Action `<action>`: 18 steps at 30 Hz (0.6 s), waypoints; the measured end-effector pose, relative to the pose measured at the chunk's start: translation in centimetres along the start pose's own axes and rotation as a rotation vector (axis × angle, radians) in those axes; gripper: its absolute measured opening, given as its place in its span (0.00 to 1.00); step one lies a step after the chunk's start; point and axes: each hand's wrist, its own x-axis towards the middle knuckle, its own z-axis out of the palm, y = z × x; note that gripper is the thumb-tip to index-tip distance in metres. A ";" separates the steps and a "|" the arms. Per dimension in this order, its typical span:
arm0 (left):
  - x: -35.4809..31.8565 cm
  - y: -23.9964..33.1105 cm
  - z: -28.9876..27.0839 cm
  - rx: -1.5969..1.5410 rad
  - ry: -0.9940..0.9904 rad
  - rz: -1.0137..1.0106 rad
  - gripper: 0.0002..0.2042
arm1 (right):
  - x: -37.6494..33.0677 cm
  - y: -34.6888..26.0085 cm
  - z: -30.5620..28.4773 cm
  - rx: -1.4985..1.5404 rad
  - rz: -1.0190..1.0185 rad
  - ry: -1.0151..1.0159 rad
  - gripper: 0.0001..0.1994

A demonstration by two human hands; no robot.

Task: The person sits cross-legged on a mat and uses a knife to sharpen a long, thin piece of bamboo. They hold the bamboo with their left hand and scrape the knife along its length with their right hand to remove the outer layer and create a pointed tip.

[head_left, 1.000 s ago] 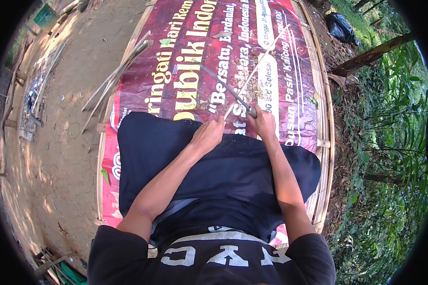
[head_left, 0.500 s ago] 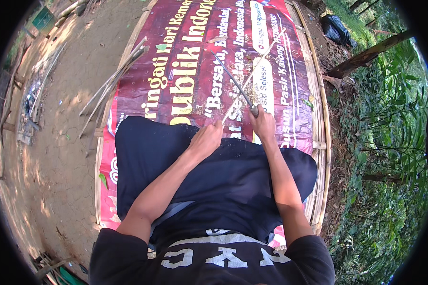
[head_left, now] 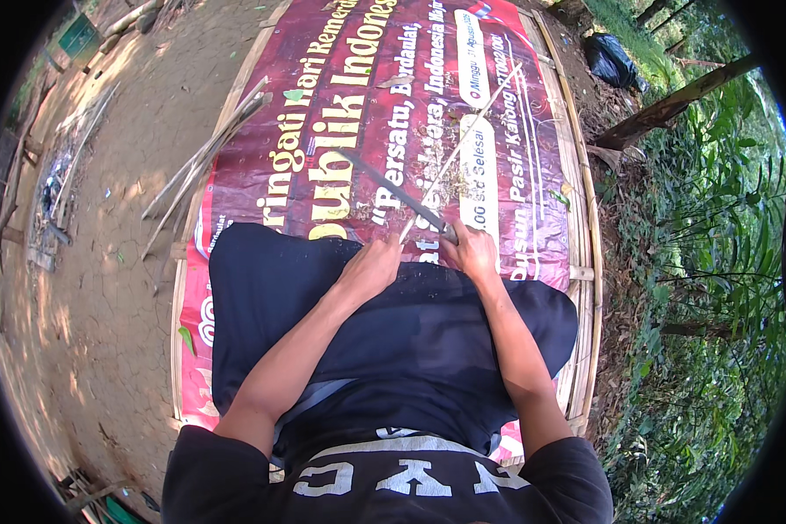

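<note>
My left hand [head_left: 371, 269] is closed round the near end of a thin pale stick [head_left: 467, 135], which slants away to the far right. In my right hand [head_left: 473, 251] is the handle of a knife with a long, narrow grey blade [head_left: 393, 188]. The blade points to the far left and crosses the stick just beyond my left fist. Whether its edge bites into the stick I cannot tell. Both hands are above a dark cloth [head_left: 393, 323] spread over my lap. Pale shavings [head_left: 452, 175] lie scattered on the red printed banner [head_left: 533, 175] in front.
The banner covers a bamboo platform [head_left: 582, 210]. Several loose sticks [head_left: 205, 157] lean over its left edge. Cracked bare earth [head_left: 105, 218] stretches to the left. On the right are a slanting wooden post [head_left: 672, 100], green plants [head_left: 699, 236] and a black plastic bag [head_left: 610, 61].
My right hand has drawn the knife toward me and a little left. The blade now crosses the stick closer to my left hand and is turned further left. My left hand has dipped slightly.
</note>
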 end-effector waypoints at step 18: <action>-1.1 1.1 -0.8 -0.071 -0.061 -0.004 0.11 | 3.4 4.1 0.2 -0.135 0.347 0.101 0.16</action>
